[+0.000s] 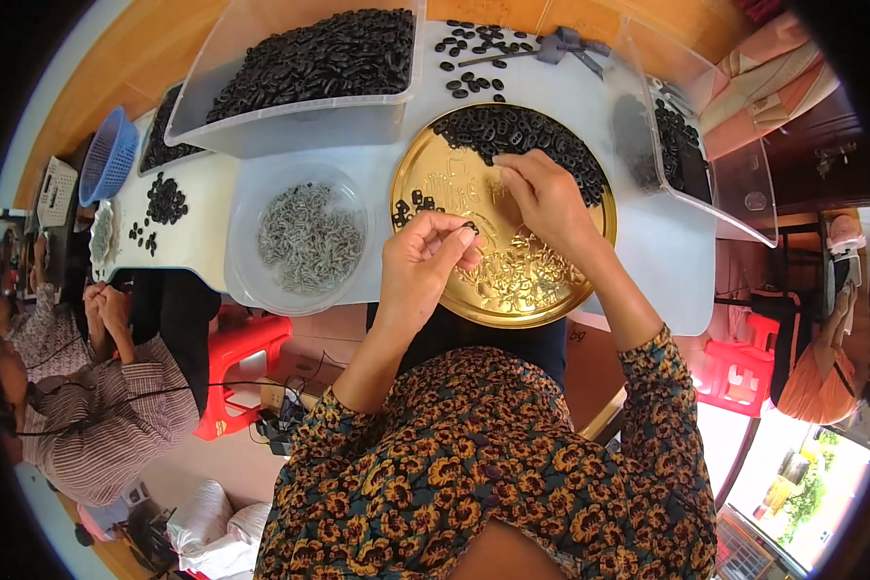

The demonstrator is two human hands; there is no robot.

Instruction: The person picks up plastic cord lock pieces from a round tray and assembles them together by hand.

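Between the thumb and fingertips of my left hand [423, 261] is a small black piece [471, 228], held over the middle of a round golden tray [408, 179]. My right hand [549, 198] is closed in a pinch, its fingertips at the near edge of a heap of black oval pieces with holes [527, 133]. Whatever those fingertips hold is too small to make out. Thin bent metal pieces [522, 275] lie scattered on the tray's near part, partly below my right wrist. A small cluster of black pieces [416, 205] sits at the tray's left side.
Left of the tray stands a clear bowl of small metal parts [309, 237]. Behind it is a clear bin [290, 130] heaped with black pieces. Another clear bin [720, 198] lies to the right. Loose black ovals [469, 87] dot the table's far side. A co-worker [130, 387] sits at left.
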